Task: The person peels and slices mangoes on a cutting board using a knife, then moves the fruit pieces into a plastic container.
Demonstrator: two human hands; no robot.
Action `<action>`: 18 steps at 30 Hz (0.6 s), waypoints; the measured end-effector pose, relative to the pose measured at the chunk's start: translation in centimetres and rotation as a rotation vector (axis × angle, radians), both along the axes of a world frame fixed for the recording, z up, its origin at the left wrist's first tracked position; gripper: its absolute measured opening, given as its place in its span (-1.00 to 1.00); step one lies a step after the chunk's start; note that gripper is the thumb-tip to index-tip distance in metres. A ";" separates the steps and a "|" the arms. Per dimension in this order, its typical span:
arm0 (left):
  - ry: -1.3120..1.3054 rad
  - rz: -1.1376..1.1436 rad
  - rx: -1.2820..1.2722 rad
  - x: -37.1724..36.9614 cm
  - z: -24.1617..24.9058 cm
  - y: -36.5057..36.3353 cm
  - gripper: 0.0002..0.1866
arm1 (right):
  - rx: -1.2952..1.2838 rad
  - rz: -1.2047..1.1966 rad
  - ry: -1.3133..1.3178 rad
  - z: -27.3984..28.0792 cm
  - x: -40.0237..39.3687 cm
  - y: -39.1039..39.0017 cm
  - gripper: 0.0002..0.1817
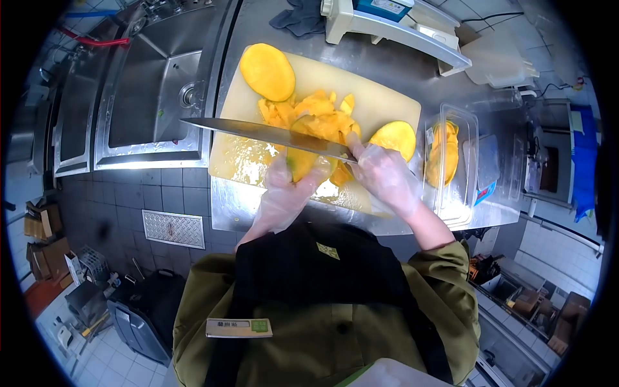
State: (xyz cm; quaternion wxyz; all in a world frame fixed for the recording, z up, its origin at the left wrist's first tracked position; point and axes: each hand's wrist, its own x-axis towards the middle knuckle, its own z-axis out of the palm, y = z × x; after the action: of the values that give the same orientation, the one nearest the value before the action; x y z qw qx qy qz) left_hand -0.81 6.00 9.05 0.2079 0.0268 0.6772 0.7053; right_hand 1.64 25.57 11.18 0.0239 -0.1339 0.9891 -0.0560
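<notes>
My left hand, in a clear plastic glove, grips a mango piece with some green skin at its edge. My right hand, gloved too, is closed round the handle of a large knife. The blade points left and lies across the top of the mango piece. Just behind it on the cutting board is a pile of orange mango scraps. One mango half rests at the board's back left, another at its right.
A clear container with mango pieces stands right of the board. Stainless sinks are at the left. A white rack and a grey cloth are at the back of the metal counter.
</notes>
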 end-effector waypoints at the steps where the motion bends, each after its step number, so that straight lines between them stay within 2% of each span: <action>1: -0.010 0.007 0.037 0.2 -0.5 0.0 -0.69 | 0.007 -0.015 -0.017 -0.2 0.0 -0.1 -0.56; 5: -0.144 0.063 0.176 0.7 -1.5 0.5 -0.71 | 0.009 -0.006 0.019 -1.4 -0.2 -0.5 -0.51; 9: -0.255 0.162 0.379 1.1 -1.6 1.0 -0.73 | -0.149 -0.053 0.025 -2.0 -0.5 -1.3 -0.65; 11: -0.158 0.096 0.166 1.1 -1.6 0.3 -0.74 | -0.182 -0.099 -0.007 -2.2 -0.7 -1.8 -0.77; 13: -0.217 0.112 0.145 0.9 -1.5 -0.2 -0.73 | -0.242 -0.090 -0.055 -2.4 -1.0 -1.7 -0.82; 15: -0.430 0.197 0.309 0.4 -0.9 -0.6 -0.72 | -0.267 -0.121 -0.087 -2.9 -1.1 -1.8 -0.84; 17: 0.088 0.044 -0.060 0.4 -3.8 -2.0 -0.72 | -0.254 -0.173 -0.112 -3.6 -1.3 -2.3 -0.74; 18: 0.193 0.015 -0.123 0.2 -4.3 -2.3 -0.72 | -0.272 -0.158 -0.112 -3.9 -1.4 -2.4 -0.79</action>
State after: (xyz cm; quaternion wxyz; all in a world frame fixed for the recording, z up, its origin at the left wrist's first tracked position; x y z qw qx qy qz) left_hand -0.60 3.73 4.74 0.1376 0.0768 0.7364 0.6580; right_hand 0.23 23.17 7.27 0.0564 -0.0542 0.9770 -0.1984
